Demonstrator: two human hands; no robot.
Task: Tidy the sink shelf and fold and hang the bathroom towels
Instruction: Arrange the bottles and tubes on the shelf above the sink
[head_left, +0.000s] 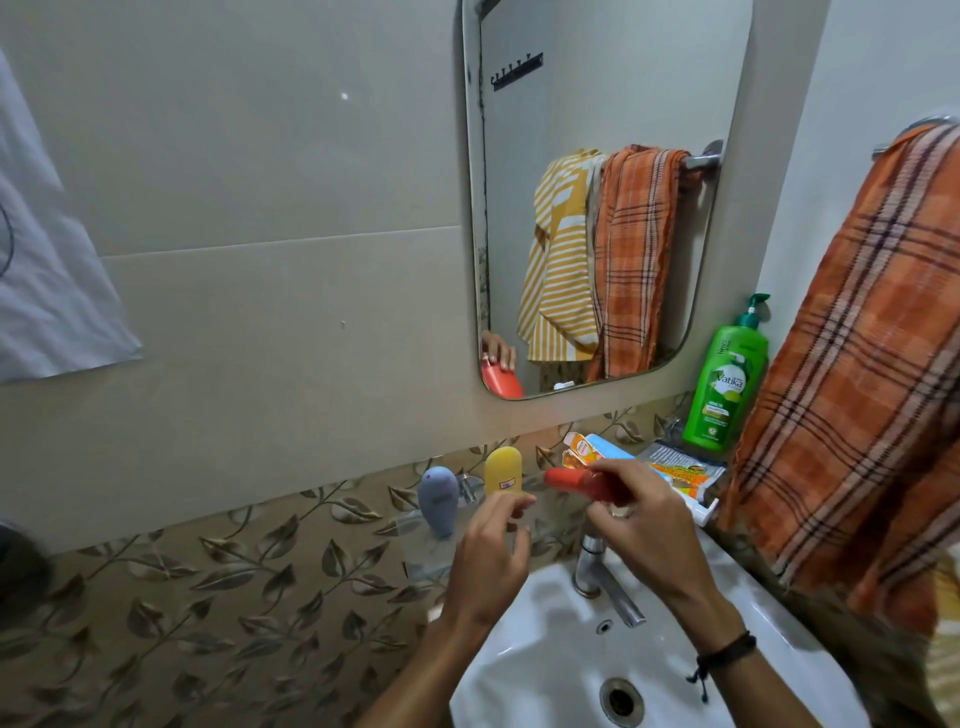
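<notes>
right hand (644, 525): curled round the lower end of a red bottle (571, 480), held tilted above the tap (602, 577); a dark band (727, 652) sits on the wrist.
left hand (491, 551): loose, fingers lightly bent, holding nothing, just below the yellow bottle (503, 470) and beside the red bottle's free end.
glass shelf (410, 522): clear, fixed to the leaf-patterned tiles above the sink (545, 649); the yellow bottle and a grey-blue bottle (439, 499) stand upright on it, side by side.
shelf, right part: printed packets (680, 462) lie in a loose heap behind the right hand, with a white tube (701, 512) at their edge; a green pump bottle (727, 379) stands upright at the far right.
orange checked towel (857, 364): draped unfolded over the rail (914, 127) on the right wall, hanging down past the shelf.
mirror (597, 104): reflects that towel and a yellow striped towel (561, 260) bunched beside it on the rail.
</notes>
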